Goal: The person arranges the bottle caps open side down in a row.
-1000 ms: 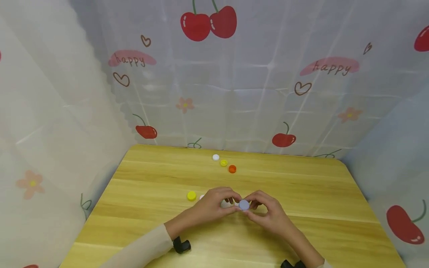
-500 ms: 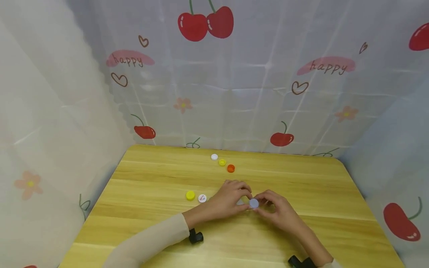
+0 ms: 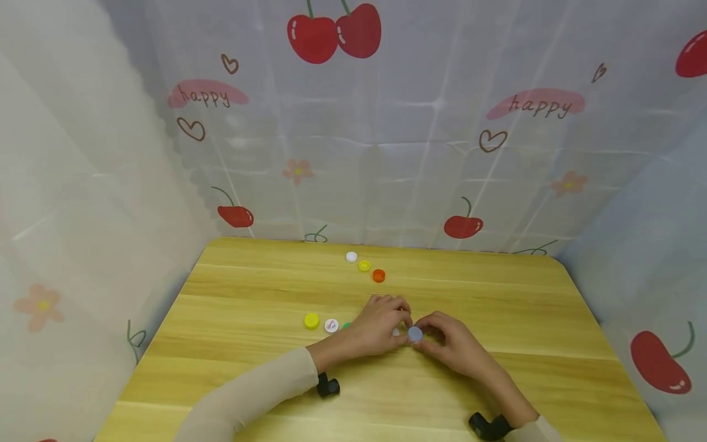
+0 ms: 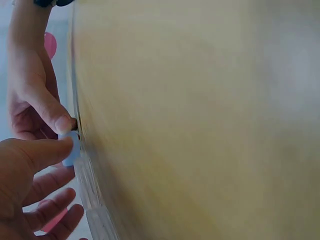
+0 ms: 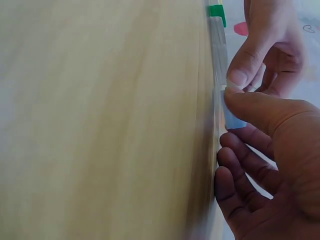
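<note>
A light-blue bottle cap (image 3: 414, 334) is on or just at the tabletop, flat top up. My left hand (image 3: 380, 326) and right hand (image 3: 455, 345) meet at it from either side, thumb and fingertips pinching its rim. In the left wrist view the left thumb lies against the blue cap (image 4: 75, 150). Clear, colourless caps (image 4: 87, 182) stand in line beside it, partly under the left hand. On the same line further left are a green cap (image 3: 347, 325), mostly covered by the left wrist, a white printed cap (image 3: 331, 326) and a yellow cap (image 3: 312, 321).
Toward the back of the wooden table (image 3: 265, 276) lie a white cap (image 3: 351, 257), a yellow cap (image 3: 364, 266) and an orange-red cap (image 3: 378, 275) in a slanted row, hollow sides up. A cherry-printed curtain (image 3: 375, 184) hangs behind the table and along both sides.
Both hands and the blue cap have shifted right, mostly in the first half second. The left forearm uncovers the white printed cap and part of the green one. The back row stays put.
</note>
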Motion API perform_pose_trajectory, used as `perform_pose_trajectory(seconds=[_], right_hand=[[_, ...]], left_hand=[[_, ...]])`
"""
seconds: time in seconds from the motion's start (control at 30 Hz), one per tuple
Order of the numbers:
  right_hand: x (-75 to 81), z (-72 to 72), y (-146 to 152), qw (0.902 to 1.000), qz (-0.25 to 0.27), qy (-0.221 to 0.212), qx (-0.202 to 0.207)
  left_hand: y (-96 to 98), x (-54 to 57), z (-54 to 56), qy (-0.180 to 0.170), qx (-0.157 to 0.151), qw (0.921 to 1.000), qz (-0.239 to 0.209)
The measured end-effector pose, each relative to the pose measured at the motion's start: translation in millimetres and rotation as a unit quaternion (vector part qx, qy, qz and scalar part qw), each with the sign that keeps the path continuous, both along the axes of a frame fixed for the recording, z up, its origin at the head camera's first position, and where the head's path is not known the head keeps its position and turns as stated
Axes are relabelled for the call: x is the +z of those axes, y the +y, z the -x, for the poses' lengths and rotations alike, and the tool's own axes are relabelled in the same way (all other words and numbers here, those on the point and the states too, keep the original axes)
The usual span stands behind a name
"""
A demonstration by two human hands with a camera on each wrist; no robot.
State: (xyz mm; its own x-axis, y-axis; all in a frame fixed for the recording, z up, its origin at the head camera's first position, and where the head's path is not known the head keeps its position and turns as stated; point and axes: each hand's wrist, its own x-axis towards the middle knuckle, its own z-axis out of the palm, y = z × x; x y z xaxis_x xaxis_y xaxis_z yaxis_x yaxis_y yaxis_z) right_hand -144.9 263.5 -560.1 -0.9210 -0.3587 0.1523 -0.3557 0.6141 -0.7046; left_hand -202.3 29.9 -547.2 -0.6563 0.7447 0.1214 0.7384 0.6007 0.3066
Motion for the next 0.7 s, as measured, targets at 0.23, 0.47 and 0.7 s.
perform_pose_trajectory(seconds=[0.23,0.47,0.7], right_hand=[[-0.3,2.0,-1.9,0.9997,-0.024,-0.009,0.001],[-0.3,1.8,-4.1,0.9995,-0.022,-0.021,0.001],[1.6,3.3,-0.5,0.999,-0.012,-0.044,-0.001]], left_hand=[[1.4,-4.0,-1.5,0.004,0.013,0.9998,0.011],[-0.7,-6.2,-2.7,0.0,0.023,0.9997,0.012],[-7.6,2.5,-1.9,-0.022,0.032,0.9992,-0.008]])
